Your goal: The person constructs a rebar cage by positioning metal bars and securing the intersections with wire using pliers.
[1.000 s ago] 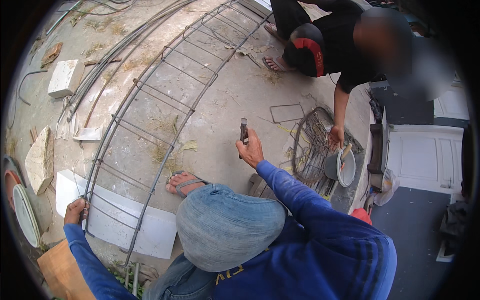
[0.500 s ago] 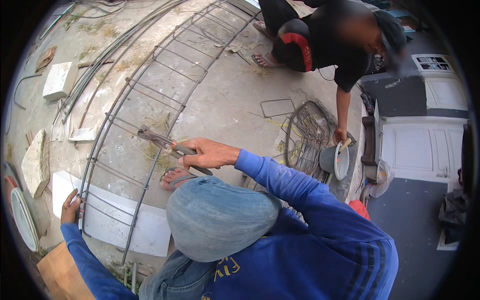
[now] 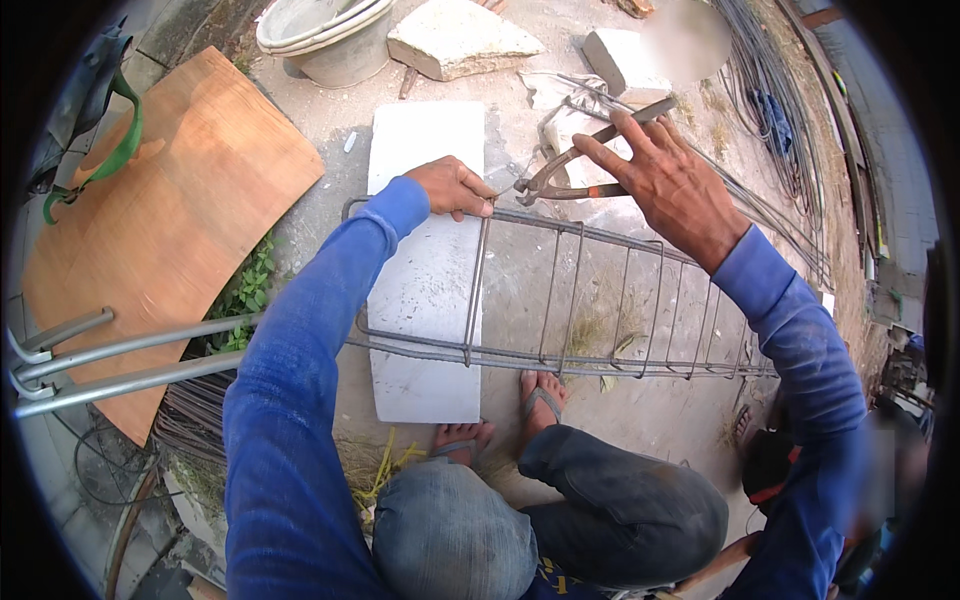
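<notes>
My left hand (image 3: 455, 188) pinches the upper corner of the near end of a long rebar cage (image 3: 580, 360), where a thin wire (image 3: 508, 187) sticks up. My right hand (image 3: 668, 190) holds steel pincers (image 3: 547, 181) by their spread handles, with the jaws beside that wire, just right of my left fingers. The cage runs off to the right and lies across a white slab (image 3: 420, 400). My bare feet (image 3: 540, 395) in sandals are below the cage, under my bent knees.
A curved plywood sheet (image 3: 190, 170) and metal pipes (image 3: 180, 370) lie at left. Stacked tubs (image 3: 335, 65), stone blocks (image 3: 455, 45) and coils of long bars (image 3: 760, 70) are behind. A co-worker in dark clothes (image 3: 775, 455) is partly visible at right.
My view has swung toward the cage's near end. The pincers in my right hand have moved over beside my left hand, their handles now spread. The co-worker has shifted to the view's edge.
</notes>
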`<state>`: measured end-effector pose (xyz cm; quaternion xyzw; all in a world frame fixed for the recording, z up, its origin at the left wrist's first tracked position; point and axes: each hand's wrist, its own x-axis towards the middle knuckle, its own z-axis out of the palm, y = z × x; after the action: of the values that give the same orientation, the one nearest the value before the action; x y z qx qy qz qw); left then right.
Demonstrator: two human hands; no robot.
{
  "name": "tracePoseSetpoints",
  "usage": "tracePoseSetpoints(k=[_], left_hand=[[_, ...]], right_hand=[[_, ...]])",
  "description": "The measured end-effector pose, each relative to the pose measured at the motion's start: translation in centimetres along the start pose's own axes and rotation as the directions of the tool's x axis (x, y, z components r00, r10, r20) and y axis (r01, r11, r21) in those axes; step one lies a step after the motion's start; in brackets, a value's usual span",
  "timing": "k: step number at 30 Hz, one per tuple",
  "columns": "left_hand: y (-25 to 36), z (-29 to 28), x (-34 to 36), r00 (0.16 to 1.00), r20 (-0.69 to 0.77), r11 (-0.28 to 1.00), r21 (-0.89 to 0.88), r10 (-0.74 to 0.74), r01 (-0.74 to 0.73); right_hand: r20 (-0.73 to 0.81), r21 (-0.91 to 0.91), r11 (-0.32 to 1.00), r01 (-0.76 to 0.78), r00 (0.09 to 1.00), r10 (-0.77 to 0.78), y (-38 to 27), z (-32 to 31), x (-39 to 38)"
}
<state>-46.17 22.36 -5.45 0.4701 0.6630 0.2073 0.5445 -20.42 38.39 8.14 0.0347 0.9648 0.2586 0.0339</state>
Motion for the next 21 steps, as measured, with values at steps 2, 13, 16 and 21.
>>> tracePoseSetpoints(k=[2, 13, 16, 21], left_hand=[[-1.3, -0.6, 0.5, 1.000, -0.013, 1.000, 0.004, 0.017, -0.017], [-3.6, -1.2, 0.7, 0.991, -0.131, 0.998, -0.058, 0.022, -0.029], [-4.0, -1.1, 0.4, 0.991, -0.129, 0.999, -0.024, -0.031, 0.028], [-5.3, -1.5, 0.6, 0.989, -0.138, 0.999, 0.006, 0.047, -0.047]], right_hand=[[-0.005, -0.025, 0.997, 0.073, 0.997, -0.074, -1.1, 1.7, 4.5], [0.114, 0.156, 0.947, 0.280, 0.948, -0.299, -0.5, 5.9, 10.5], [0.269, 0.305, 0.929, 0.210, 0.917, -0.295, -1.6, 5.1, 11.1], [0.186, 0.171, 0.927, 0.334, 0.913, -0.363, -2.1, 4.2, 12.4]])
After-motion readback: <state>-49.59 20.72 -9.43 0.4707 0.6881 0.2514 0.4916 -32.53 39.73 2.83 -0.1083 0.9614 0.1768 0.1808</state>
